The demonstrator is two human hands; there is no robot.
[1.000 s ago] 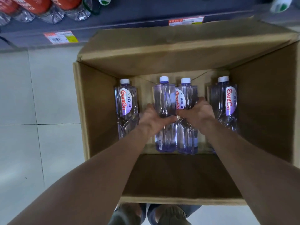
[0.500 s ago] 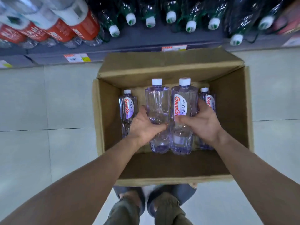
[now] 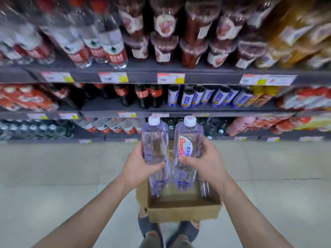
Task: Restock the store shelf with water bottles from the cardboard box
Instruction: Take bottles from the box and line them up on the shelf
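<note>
My left hand (image 3: 138, 166) grips a clear purple-tinted water bottle (image 3: 155, 145) with a white cap, held upright. Beside it my right hand (image 3: 206, 159) grips a second such bottle (image 3: 188, 138), its red and white label facing me. Both bottles are lifted above the open cardboard box (image 3: 184, 211) on the floor at my feet. One more bottle (image 3: 204, 188) stands inside the box at its right side, partly hidden by my right wrist. The store shelves (image 3: 161, 78) rise in front of me, blurred.
The shelves hold rows of bottled drinks: clear water with red labels at the upper left, dark red drinks in the middle, cola and blue-labelled bottles one level down. Price tags (image 3: 171, 78) line the shelf edges. Pale floor tiles (image 3: 53, 176) surround the box.
Both hands have lifted their bottles up out of the box. My view has tilted up from the box to the shelves.
</note>
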